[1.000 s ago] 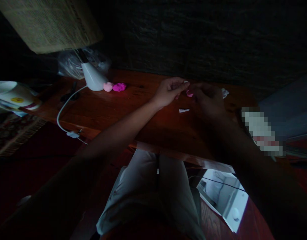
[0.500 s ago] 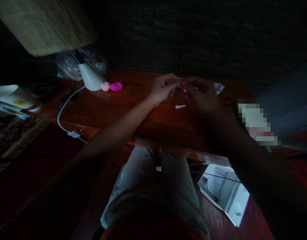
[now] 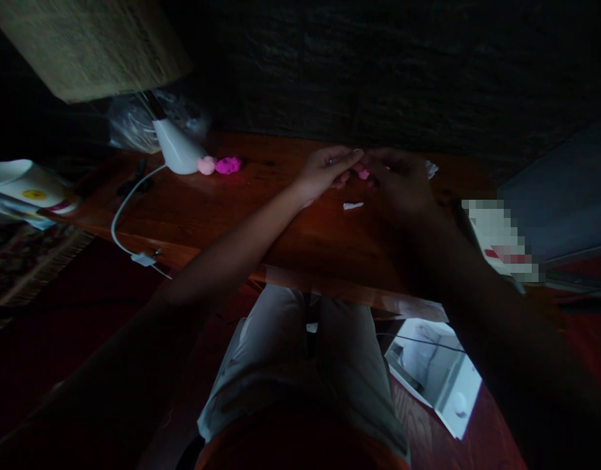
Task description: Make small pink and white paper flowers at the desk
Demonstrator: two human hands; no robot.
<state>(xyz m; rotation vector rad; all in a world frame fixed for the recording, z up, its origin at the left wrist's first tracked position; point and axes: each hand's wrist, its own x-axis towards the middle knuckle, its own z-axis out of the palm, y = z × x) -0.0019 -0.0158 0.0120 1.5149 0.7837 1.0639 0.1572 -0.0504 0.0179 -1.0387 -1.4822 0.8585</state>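
Over the back part of the wooden table, both my hands meet with fingers pinched around a small pink piece of what looks like modelling clay (image 3: 363, 174). My left hand (image 3: 329, 168) is closed, its thumb stretched toward the other fingertips. My right hand (image 3: 400, 177) is closed on the piece from the other side, and its fingers hide much of it. Just below lies a scrap of white paper (image 3: 352, 205). Behind the right hand, a crumpled wrapper (image 3: 431, 170) shows in part. A light pink lump (image 3: 207, 165) and a magenta lump (image 3: 228, 165) rest against the lamp's base.
A lamp with a white base (image 3: 180, 149) and a woven shade (image 3: 99, 46) stands on the table (image 3: 261, 196) at left, its cord hanging over the front edge. Behind it is a clear plastic bag (image 3: 128, 124). A paper cup (image 3: 26, 183) lies far left. Below sits an open white box (image 3: 434, 372).
The view has shifted slightly. My left thumb has moved up and right over the fingertips, and my right hand covers more of the wrapper. Both hands stay together at the pink piece.
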